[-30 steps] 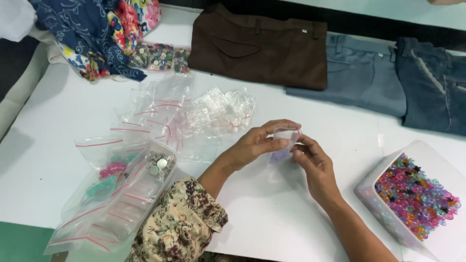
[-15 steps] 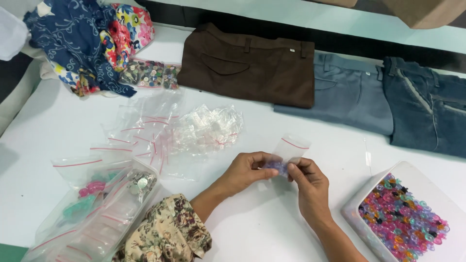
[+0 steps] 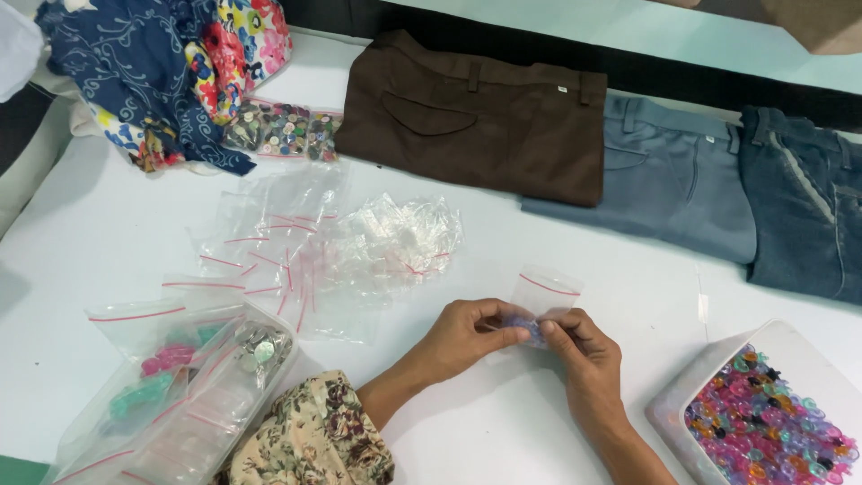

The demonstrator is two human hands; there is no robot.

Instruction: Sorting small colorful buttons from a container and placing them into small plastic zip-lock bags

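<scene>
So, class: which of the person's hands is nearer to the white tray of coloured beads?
Right. The right hand sits just left of the tray of beads, with bare table between. The left hand lies farther left, beyond the small clear bag both hands pinch.

A small clear zip bag [image 3: 545,296] with red seal strip stands upright, bluish pieces inside.

Brightness: bright, even, soft light across the white counter [image 3: 117,233].
Shadows: faint and short, just under the left hand [image 3: 467,332] and right hand [image 3: 579,355].
Glare: pale sheen on the heap of clear plastic zip bags [image 3: 359,242] and the white plastic tray of coloured beads [image 3: 682,404].
Sharpness: mostly crisp; the floral cloth sleeve [image 3: 310,440] nearest the lens looks soft.
Edges: mild wide-angle bending at the corners.
</scene>
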